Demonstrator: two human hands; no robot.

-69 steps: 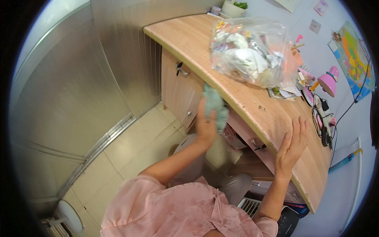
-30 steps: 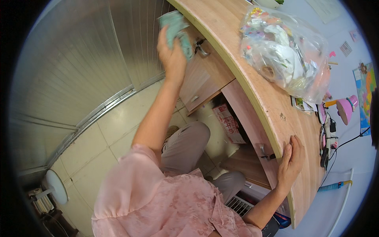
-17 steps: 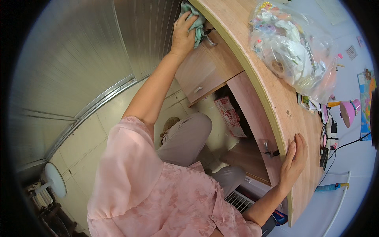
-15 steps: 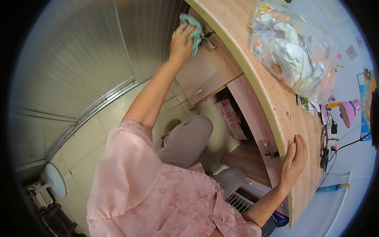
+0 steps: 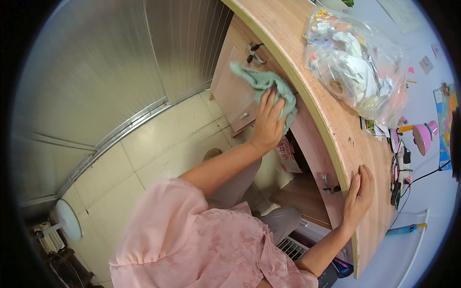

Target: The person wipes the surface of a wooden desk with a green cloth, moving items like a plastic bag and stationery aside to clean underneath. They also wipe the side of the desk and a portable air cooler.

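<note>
A pale green cloth (image 5: 270,83) lies against the wooden drawer front, just under the desk's curved edge. My left hand (image 5: 269,120) presses and holds it, the fingers partly over its folds; one end of the cloth trails off towards a metal drawer handle (image 5: 256,55) with keys. My right hand (image 5: 357,197) rests on the wooden desk top (image 5: 331,115) near its front edge, fingers stretched out and holding nothing. Just beside it, on the desk's front, is another metal handle (image 5: 326,181) with a key.
On the desk sits a clear plastic bag (image 5: 355,67) full of mixed items. A pink lamp (image 5: 423,137), cables and a power strip line the wall side. Below the desk stands a red-and-white carton (image 5: 287,156). Ribbed panels (image 5: 110,72) rise at the left, with a round white-topped stand (image 5: 68,220) nearby.
My left hand and the cloth have moved right and towards me along the drawer front, away from the far handle, which now shows. My right hand has stayed in place.
</note>
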